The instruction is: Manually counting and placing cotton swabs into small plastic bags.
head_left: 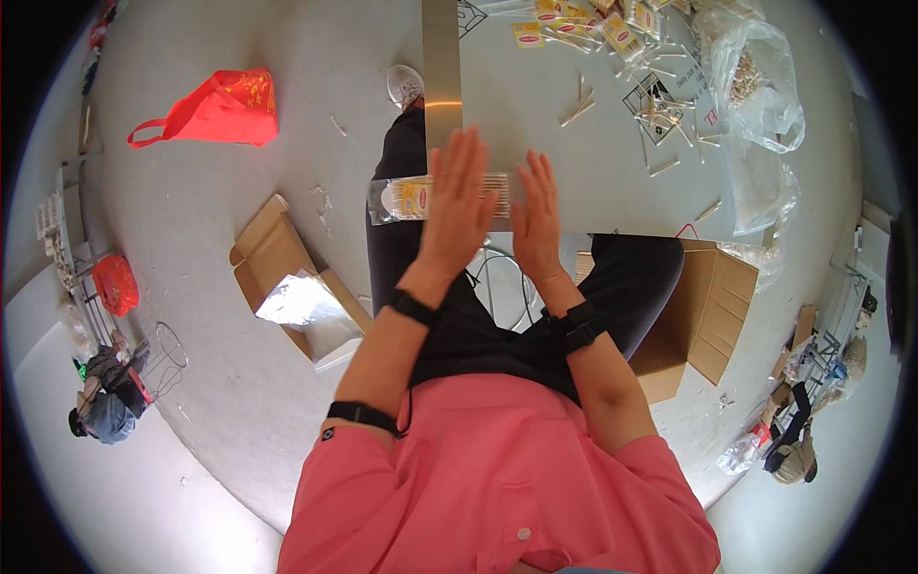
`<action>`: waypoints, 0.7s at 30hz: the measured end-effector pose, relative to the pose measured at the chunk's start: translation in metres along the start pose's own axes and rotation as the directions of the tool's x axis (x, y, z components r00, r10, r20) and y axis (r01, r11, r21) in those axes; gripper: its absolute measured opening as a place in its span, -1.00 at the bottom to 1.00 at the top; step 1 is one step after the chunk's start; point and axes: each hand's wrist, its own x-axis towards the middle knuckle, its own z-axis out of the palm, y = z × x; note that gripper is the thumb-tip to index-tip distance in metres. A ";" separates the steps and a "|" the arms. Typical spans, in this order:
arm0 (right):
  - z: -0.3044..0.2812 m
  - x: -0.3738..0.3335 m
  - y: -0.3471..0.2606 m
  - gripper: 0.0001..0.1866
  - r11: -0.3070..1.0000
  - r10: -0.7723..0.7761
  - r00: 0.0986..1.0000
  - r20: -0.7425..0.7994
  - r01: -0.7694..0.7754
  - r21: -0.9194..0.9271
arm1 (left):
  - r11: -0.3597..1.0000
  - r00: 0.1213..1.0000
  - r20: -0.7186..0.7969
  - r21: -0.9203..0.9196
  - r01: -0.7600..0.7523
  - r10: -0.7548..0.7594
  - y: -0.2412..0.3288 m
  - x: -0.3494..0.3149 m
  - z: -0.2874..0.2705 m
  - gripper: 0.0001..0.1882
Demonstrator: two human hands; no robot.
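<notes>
My left hand lies flat, fingers spread, on a clear plastic packet of thin wooden sticks at the near edge of the grey table. The packet sticks out to the left past the hand and has a yellow label. My right hand stands on its edge just right of the left hand, fingers straight and together, against the packet's right end. Neither hand is closed around the packet.
Loose wooden sticks and more labelled packets lie at the table's far side, beside a clear bag of sticks. Open cardboard boxes stand on the floor at left and right. A red bag lies farther left.
</notes>
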 end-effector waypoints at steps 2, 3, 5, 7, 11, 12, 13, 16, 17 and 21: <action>0.004 -0.004 -0.001 -0.45 0.988 -0.044 0.994 0.099 0.058 -0.145 | 0.997 0.999 0.052 0.071 -0.008 0.004 -0.015 -0.016 -0.037 -0.18; 0.007 -0.006 -0.002 -0.36 0.952 -0.073 0.974 0.215 0.133 -0.277 | 0.990 0.995 0.096 0.144 -0.008 -0.006 -0.024 -0.022 -0.052 -0.11; 0.015 -0.005 -0.003 -0.31 0.927 -0.089 0.956 0.281 0.182 -0.327 | 0.982 0.986 0.166 0.183 -0.051 0.020 -0.044 -0.035 -0.063 -0.05; 0.022 -0.001 -0.001 -0.26 0.899 -0.107 0.930 0.351 0.242 -0.366 | 0.970 0.973 0.229 0.225 -0.089 0.036 -0.054 -0.042 -0.061 0.01; 0.028 0.003 0.001 -0.26 0.843 -0.084 0.911 0.404 0.281 -0.459 | 0.952 0.928 0.371 0.280 -0.125 0.013 -0.073 -0.042 -0.046 -0.02; 0.028 0.003 0.001 -0.27 0.829 -0.072 0.905 0.418 0.288 -0.480 | 0.954 0.911 0.411 0.273 -0.121 -0.002 -0.076 -0.043 -0.041 -0.06; 0.029 0.003 0.000 -0.27 0.826 -0.068 0.906 0.418 0.286 -0.486 | 0.956 0.912 0.411 0.266 -0.123 0.003 -0.079 -0.045 -0.038 -0.06; 0.029 0.004 -0.001 -0.30 0.808 -0.090 0.908 0.408 0.306 -0.504 | 0.953 0.914 0.405 0.262 -0.154 0.036 -0.084 -0.048 -0.033 -0.13; 0.028 0.004 -0.001 -0.31 0.804 -0.082 0.910 0.406 0.301 -0.512 | 0.956 0.915 0.402 0.249 -0.155 0.044 -0.085 -0.048 -0.031 -0.14; 0.034 0.006 -0.005 -0.36 0.809 -0.100 0.908 0.407 0.313 -0.498 | 0.960 0.919 0.392 0.239 -0.148 0.044 -0.084 -0.048 -0.032 -0.17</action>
